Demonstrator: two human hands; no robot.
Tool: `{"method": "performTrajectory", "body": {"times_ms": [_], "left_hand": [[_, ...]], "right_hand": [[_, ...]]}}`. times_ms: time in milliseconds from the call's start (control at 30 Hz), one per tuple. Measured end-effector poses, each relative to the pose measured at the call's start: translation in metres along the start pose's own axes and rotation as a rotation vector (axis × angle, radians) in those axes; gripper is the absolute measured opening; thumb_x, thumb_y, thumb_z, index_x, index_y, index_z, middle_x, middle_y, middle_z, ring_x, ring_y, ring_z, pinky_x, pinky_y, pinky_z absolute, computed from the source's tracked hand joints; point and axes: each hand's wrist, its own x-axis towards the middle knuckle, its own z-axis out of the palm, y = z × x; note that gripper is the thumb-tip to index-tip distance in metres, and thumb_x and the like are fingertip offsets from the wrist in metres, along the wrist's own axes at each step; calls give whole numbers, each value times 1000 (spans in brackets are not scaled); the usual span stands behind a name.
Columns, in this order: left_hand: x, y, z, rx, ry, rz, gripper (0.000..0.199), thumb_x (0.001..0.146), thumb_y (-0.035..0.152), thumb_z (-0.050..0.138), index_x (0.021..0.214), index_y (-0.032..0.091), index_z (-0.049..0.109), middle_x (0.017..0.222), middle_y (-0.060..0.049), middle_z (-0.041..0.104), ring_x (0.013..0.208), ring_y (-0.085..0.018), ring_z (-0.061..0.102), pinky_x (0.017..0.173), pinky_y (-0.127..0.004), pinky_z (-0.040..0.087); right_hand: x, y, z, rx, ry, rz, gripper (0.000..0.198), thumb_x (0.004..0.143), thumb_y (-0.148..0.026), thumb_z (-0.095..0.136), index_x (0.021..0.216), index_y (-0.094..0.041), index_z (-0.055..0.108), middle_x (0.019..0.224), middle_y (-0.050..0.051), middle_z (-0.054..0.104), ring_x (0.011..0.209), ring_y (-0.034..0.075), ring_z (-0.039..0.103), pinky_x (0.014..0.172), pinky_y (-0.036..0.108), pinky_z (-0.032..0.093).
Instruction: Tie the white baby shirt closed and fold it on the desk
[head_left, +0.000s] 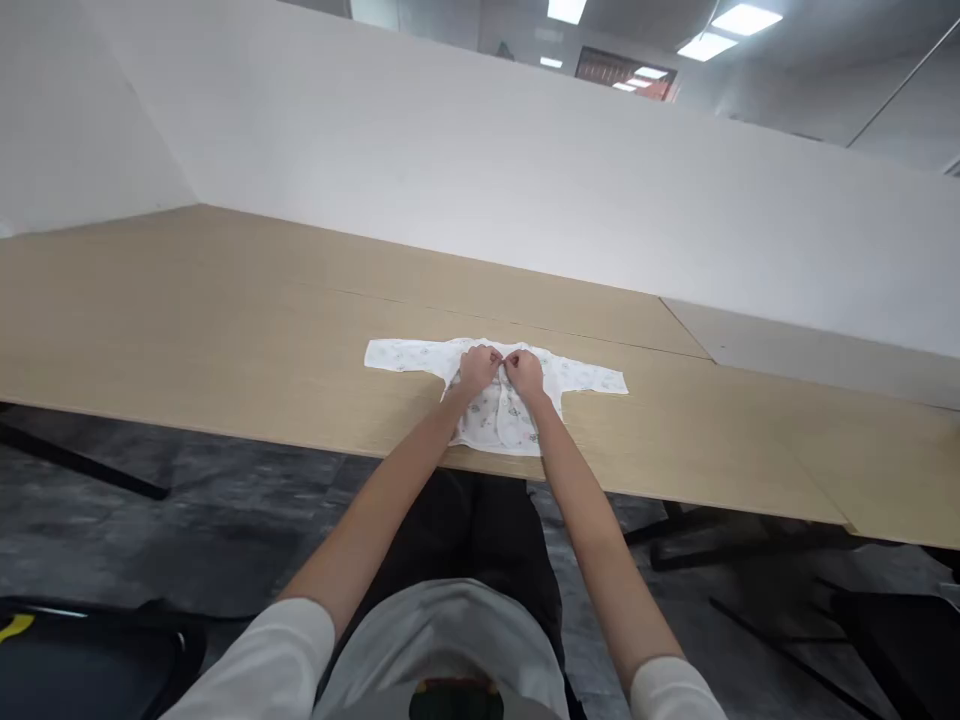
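Observation:
A small white baby shirt [499, 425] with a scattered print lies spread on the table, its two sleeves stretched out to either side. Near the neckline, my left hand [480, 368] is closed in a pinch on the shirt's front opening. My right hand [524, 371] pinches the other edge of that opening, its fingertips almost touching those of the left. Whatever fastener may sit between the fingertips is too small to make out. Below the hands the front opening runs down to the hem.
The wooden table [225, 320] reaches to both sides, with a white partition [420, 150] along its far edge. A dark chair [90, 660] stands at lower left and another black chair [900, 640] at lower right. A pale panel [810, 345] lies along the back right.

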Motion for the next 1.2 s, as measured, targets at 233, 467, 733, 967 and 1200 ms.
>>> {"method": "performTrajectory", "body": {"times_ms": [233,467,733,967,1200], "left_hand": [[-4,0,0,62,-6,-12,26,88,24,46,94,17,71,107,-10,68,103,-25,56,94,-40,39],[-4,-2,2,65,5,100,28,91,23,41,98,18,67,109,-11,64,107,-26,52,93,-39,37],[-2,-4,1,76,14,147,25,91,25,42,96,18,66,106,-11,63,105,-26,53,92,-38,38],[-2,-4,1,40,28,171,25,91,24,42,96,18,66,104,-11,65,104,-25,53,90,-38,38],[-4,-1,-3,-23,30,185,25,91,26,43,96,17,66,103,-9,67,103,-24,55,93,-36,39]], "right_hand": [[-4,-4,-4,-36,-9,20,22,87,-18,47,86,-15,69,92,8,69,90,19,59,80,27,41],[-7,-7,-5,31,29,96,20,86,-21,51,85,-15,70,89,7,71,84,18,62,78,26,43],[-6,-5,-10,83,-9,37,19,83,-16,53,87,-16,72,85,5,71,81,17,64,76,24,44],[-6,-1,-9,90,38,29,17,85,-22,53,87,-17,70,82,4,70,77,16,62,75,24,43],[-5,1,-12,131,48,87,17,84,-31,58,82,-17,68,79,3,69,73,15,61,70,24,42]]}}
